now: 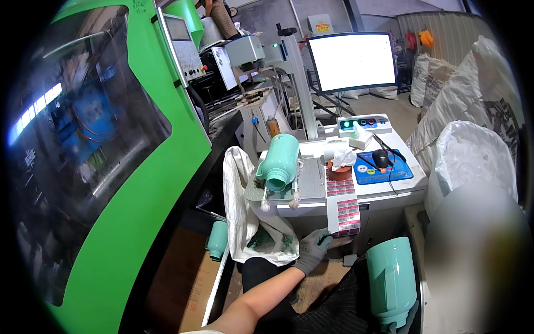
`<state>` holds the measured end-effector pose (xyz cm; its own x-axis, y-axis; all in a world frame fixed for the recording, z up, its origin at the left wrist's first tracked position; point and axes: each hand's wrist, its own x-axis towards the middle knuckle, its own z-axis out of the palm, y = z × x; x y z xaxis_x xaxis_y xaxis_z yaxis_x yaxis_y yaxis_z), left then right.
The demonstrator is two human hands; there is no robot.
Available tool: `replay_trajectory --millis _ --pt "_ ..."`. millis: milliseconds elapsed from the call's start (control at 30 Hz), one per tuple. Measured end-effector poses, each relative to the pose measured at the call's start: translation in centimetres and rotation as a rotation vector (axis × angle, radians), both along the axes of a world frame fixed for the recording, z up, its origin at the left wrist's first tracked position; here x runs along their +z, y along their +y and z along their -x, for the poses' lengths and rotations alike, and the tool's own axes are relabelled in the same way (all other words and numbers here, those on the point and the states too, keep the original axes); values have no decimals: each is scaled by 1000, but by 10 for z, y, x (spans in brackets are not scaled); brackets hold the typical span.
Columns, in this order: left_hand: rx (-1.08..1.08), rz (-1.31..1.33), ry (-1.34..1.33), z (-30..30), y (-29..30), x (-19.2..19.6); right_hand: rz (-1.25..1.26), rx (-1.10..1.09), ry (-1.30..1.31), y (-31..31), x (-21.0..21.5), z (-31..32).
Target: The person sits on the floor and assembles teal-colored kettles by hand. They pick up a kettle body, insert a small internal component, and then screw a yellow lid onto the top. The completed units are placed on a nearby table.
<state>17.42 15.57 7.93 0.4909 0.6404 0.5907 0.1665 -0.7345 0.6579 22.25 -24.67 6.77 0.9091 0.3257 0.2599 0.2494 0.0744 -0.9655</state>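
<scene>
My left hand (311,251), in a grey glove, pinches the lower end of a strip of red and white labels (348,214) that hangs over the front of the white table. At the lower right my right hand (409,322), gloved too and mostly cut off, grips a teal plastic bottle (391,278) near its neck, the bottle's base pointing up. Another teal bottle (282,158) lies on the perforated metal plate (311,181), its open mouth toward me. A third teal bottle (217,239) is down at the left, beyond the white sack.
A white woven sack (238,206) stands open before the table. On the table are a blue mouse pad (384,170), a black mouse (380,158) and a control box (364,123). Behind stands a monitor (353,61). A green machine (139,183) fills the left; large white bags (473,153) crowd the right.
</scene>
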Motion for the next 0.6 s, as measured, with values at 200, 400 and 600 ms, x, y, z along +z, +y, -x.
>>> replay_trajectory --millis 200,400,600 --pt "73 147 -51 6 -10 -20 -2 -6 52 -3 -10 -2" --pt "22 491 -39 43 -41 -93 -41 -54 59 5 -2 1" --pt "-138 1501 -132 84 -76 -183 2 -36 -14 4 -8 2"
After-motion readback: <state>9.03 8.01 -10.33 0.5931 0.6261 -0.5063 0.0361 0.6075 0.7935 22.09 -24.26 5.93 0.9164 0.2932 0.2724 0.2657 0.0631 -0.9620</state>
